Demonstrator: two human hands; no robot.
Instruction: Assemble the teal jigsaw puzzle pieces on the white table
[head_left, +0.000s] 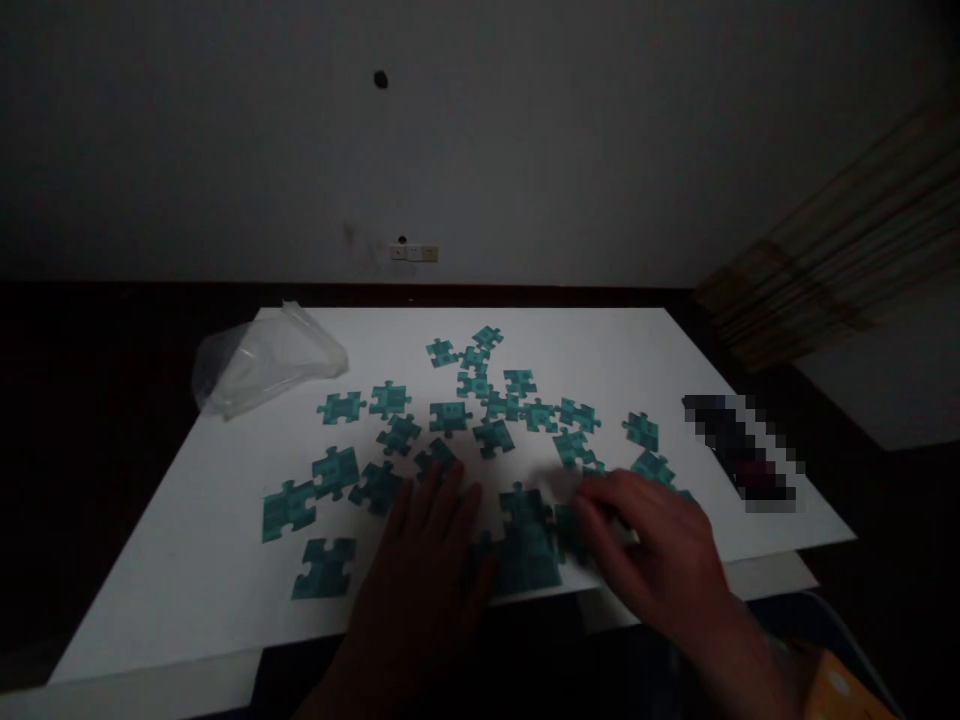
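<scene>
Many teal jigsaw puzzle pieces [450, 417] lie scattered over a white tabletop [187, 560]. My left hand [424, 560] rests flat with its fingers spread, the fingertips by one piece [436, 457]. Between my hands, near the front edge, several pieces sit joined in a small block [529, 545]. My right hand [652, 545] is closed in a pinch to the right of that block. A blurred, pale puzzle piece [556, 486], apparently showing its back, sticks out from the fingertips. Other pieces are partly hidden under and behind both hands.
A crumpled clear plastic bag [274, 360] lies at the table's back left. A dark, pixelated object [739, 450] lies near the right edge. Behind the table stands a grey wall with sockets [414, 253]; a bundle of straw-like strands [810, 280] is at right.
</scene>
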